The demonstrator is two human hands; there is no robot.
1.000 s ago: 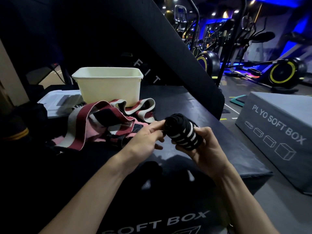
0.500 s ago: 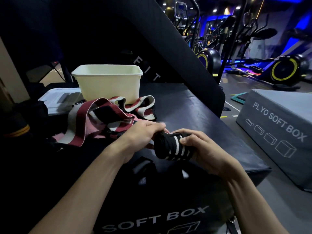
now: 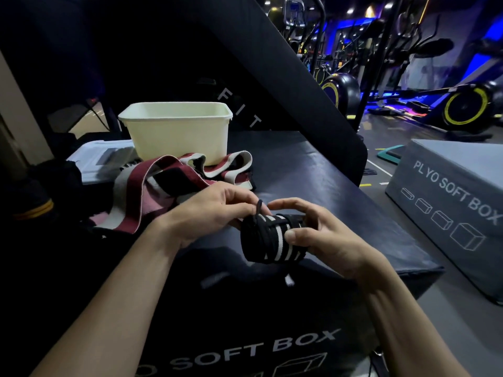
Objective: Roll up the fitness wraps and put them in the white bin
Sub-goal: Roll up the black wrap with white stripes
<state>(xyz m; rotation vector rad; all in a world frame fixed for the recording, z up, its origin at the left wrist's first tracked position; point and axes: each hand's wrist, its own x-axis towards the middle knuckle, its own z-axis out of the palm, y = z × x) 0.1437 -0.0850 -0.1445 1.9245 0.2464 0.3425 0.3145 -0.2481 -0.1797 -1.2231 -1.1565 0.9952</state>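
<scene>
black wrap (image 3: 272,238) rolled, clamped in right hand (image 3: 324,240) fingers | left hand (image 3: 209,213) pinches its loop (image 3: 258,207) | red wraps (image 3: 163,186) beyond fingertips unrolled | white bin (image 3: 177,131) awaits

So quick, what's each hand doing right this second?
Left hand: pinches the thin loop at the end of the black-and-white wrap.
Right hand: grips the same rolled wrap, thumb pressed on its side.
</scene>
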